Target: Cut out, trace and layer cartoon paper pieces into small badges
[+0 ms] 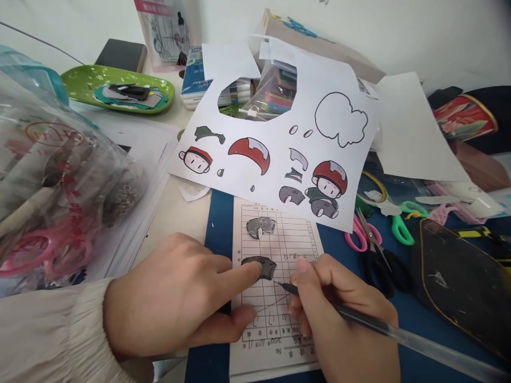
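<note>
Pen [361, 318] sits pinched between the thumb and fingers of the right hand [351, 324], its tip just beside the lower right corner of a grey cutout [268, 269]; whether the tip touches paper, I cannot tell. The left hand [171, 292] lays its index finger on that cutout, with the thumb spread apart from it and the other fingers curled under. The cutout lies on a lined form [249, 364], and a 2nd grey cutout [262, 227] lies above it on the same page. Beneath the form is a blue mat [217, 226] on the counter [159, 221]. Behind, a printed sheet [279, 146] shows a cartoon figure in a red helmet and has 1 large hole. To the right lie black-handled scissors [381, 260] and a dark pouch [459, 282].
</note>
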Demonstrator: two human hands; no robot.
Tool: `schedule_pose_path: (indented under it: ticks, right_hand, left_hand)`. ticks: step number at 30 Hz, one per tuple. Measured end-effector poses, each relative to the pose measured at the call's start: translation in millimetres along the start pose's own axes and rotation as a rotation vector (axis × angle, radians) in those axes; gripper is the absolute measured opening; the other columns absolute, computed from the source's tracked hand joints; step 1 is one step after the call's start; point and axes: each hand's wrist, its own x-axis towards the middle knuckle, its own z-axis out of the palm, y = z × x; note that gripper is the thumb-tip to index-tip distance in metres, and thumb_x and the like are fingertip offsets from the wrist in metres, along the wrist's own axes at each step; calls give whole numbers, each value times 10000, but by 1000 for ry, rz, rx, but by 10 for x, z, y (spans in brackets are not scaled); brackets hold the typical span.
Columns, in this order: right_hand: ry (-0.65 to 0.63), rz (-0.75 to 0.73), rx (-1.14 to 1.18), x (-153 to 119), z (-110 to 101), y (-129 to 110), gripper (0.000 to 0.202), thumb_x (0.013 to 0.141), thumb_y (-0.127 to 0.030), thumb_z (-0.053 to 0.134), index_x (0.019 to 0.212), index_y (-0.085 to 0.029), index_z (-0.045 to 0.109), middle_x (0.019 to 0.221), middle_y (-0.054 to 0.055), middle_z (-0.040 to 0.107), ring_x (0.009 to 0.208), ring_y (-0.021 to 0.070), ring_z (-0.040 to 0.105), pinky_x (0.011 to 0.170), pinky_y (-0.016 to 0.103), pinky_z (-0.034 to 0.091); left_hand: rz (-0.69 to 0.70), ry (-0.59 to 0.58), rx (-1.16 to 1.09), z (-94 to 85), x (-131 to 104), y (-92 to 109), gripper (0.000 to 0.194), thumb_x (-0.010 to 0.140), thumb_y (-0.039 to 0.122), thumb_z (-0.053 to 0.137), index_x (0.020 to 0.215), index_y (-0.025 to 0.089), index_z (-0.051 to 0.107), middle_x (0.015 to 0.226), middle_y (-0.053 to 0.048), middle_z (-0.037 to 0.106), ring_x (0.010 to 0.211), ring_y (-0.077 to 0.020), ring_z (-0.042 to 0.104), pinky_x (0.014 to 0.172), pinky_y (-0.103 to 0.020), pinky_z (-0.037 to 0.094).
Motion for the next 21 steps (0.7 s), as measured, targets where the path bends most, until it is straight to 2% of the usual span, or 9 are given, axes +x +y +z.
schedule_pose_path:
  ticks: [7, 13, 21]
  right_hand:
    - [0, -50, -33, 14, -6, 1, 440, 881, -237, 498, 479, -205, 322, 356, -63, 341, 327, 62, 301, 372, 226, 266]
    - [-108, -137, -79, 61, -75, 11, 427, 891, -199, 486, 482, -203, 363, 375, -66, 325, 335, 60, 305, 364, 204, 289]
    - [-103, -163, -96, 68, -86, 4, 421, 891, -189, 487, 502, -202, 328, 400, -69, 301, 347, 56, 293, 364, 193, 292]
  left_hand:
    - [12, 8, -8, 25, -31, -6, 206, 911, 321, 528, 1053, 190, 599, 586, 47, 654, 402, -159, 553, 429, -311, 268]
    - [26, -1, -9, -1, -13, 2, 179, 907, 303, 535, 1023, 183, 598, 569, 41, 650, 397, -155, 554, 427, -306, 267]
    - [20, 6, -2, 7, -7, 7, 182, 902, 290, 541, 1029, 179, 609, 565, 47, 646, 396, -157, 555, 421, -312, 271]
